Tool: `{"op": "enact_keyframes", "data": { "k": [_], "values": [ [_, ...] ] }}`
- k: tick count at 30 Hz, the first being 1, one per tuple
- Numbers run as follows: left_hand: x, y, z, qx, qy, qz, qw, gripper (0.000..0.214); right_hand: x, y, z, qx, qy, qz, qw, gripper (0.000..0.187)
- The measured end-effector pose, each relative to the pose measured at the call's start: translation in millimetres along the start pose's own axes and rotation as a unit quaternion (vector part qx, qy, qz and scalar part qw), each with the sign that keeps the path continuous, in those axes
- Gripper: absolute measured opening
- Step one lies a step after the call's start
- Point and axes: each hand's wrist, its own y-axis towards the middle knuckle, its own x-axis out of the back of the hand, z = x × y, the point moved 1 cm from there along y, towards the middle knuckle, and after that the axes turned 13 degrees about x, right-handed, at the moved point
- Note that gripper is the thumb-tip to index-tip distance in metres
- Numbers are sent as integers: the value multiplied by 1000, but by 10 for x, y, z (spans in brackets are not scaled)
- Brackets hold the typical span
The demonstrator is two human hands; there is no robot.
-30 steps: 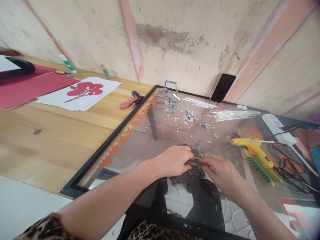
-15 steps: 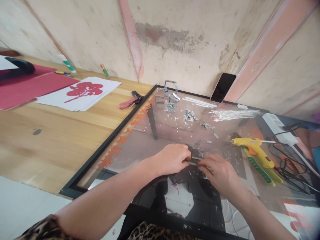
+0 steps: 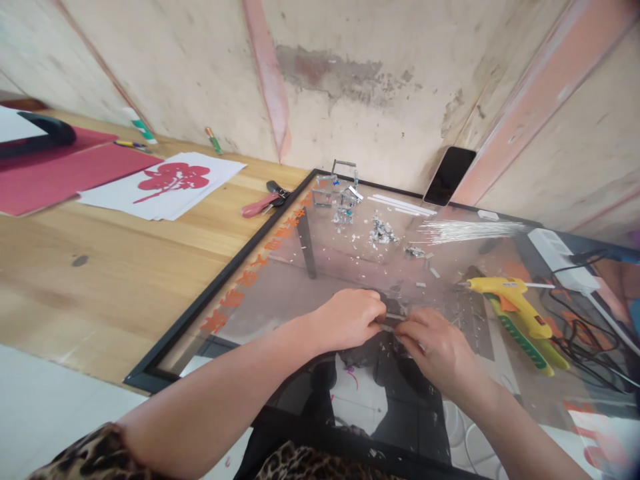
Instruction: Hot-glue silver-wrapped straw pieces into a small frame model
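Observation:
Both of my hands are low over the glass tabletop [image 3: 280, 293], close together. The fingers of my left hand [image 3: 350, 317] are closed on one end of a thin silvery strip [image 3: 389, 327]. My right hand [image 3: 440, 347] pinches the strip's other end between thumb and fingers. Most of the strip is hidden by the fingertips, and its exact form is too small to make out. Beyond the hands lie a heap of small silvery scraps [image 3: 383, 231] and a few short cut pieces [image 3: 415, 251]. Small silvery wire frames [image 3: 345, 193] stand at the far corner.
On the right lie a yellow glue gun [image 3: 515, 293], green-handled pliers [image 3: 525, 343], a power strip [image 3: 563, 257] and cables. Thin wires [image 3: 465, 232], white sticks [image 3: 403, 204] and a leaning phone [image 3: 450, 175] are at the back. Left are keys [image 3: 273, 197] and a red paper cutout [image 3: 175, 177].
My hands stay nearly in place, still on the strip, with only a slight shift of the fingers. The whole view has moved slightly.

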Motion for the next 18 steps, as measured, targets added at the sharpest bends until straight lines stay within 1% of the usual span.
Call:
{"op": "enact_keyframes", "data": {
  "k": [3,9,18],
  "values": [
    [-1,4,0,-1,0,3,1000,12,-5,2,-3,8,-12,4,1000,25],
    [-8,8,4,-5,-5,3,1000,12,16,9,12,31,-37,-9,999,27],
    [-1,5,-11,-5,-10,7,1000,13,22,19,28,23,-48,8,999,28]
  ]
}}
